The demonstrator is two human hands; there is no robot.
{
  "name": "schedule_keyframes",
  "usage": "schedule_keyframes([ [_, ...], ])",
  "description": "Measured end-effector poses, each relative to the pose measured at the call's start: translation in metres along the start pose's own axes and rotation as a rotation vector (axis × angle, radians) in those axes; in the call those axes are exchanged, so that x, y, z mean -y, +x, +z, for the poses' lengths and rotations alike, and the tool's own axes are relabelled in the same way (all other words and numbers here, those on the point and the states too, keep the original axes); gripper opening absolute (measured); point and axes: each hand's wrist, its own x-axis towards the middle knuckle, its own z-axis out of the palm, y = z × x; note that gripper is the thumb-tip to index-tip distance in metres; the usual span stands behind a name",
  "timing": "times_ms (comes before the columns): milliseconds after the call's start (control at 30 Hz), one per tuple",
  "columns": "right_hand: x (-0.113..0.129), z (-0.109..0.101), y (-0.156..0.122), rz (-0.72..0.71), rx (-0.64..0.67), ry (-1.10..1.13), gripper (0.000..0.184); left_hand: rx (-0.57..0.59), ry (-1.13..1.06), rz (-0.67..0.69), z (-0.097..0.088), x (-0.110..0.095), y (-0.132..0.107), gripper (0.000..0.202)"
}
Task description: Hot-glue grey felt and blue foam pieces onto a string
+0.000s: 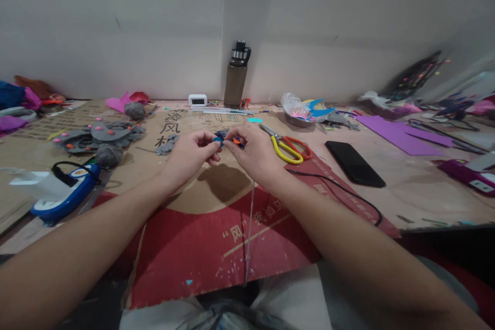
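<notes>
Above the cardboard sheet [185, 258], my left hand [191, 152] pinches a small blue piece [217, 139] between thumb and forefinger. My right hand [257, 153] is closed too, its fingertips meeting the same piece from the other side. Whether the piece is felt or foam I cannot tell, and the fingers hide most of it. Dark blue and orange bits show just behind the fingertips. A grey strand of yarn [250, 221] runs from below my right hand down past the cardboard's front edge. Scissors [284, 145] with yellow and red handles lie right of my right hand.
Left stand a grey yarn ball [109, 155], grey felt pieces [104, 134] and a blue power strip [69, 198]. A bottle [236, 80] and white clock [197, 100] are by the wall. Rightward lie a bowl [299, 121], phone [353, 163] and purple sheets [394, 135].
</notes>
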Motion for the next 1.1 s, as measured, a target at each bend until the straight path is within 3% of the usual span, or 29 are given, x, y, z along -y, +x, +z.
schedule_keyframes([
  [300,-0.002,0.003,0.000,0.007,0.021,0.047,0.009,-0.002,0.022,-0.001,0.000,-0.003,-0.002,0.011],
  [500,0.002,0.006,0.000,0.109,0.040,0.098,0.008,0.010,0.084,0.054,-0.003,0.005,0.001,0.010],
  [733,-0.006,0.008,0.004,0.220,0.093,0.304,0.012,0.121,-0.006,0.032,-0.006,0.008,0.005,0.017],
  [933,-0.006,0.005,0.004,0.205,0.072,0.226,0.010,0.183,-0.138,-0.003,-0.008,0.011,0.007,0.019],
  [1100,-0.001,0.003,0.002,0.130,0.070,0.111,0.010,0.137,-0.052,-0.010,-0.007,0.013,0.008,0.021],
])
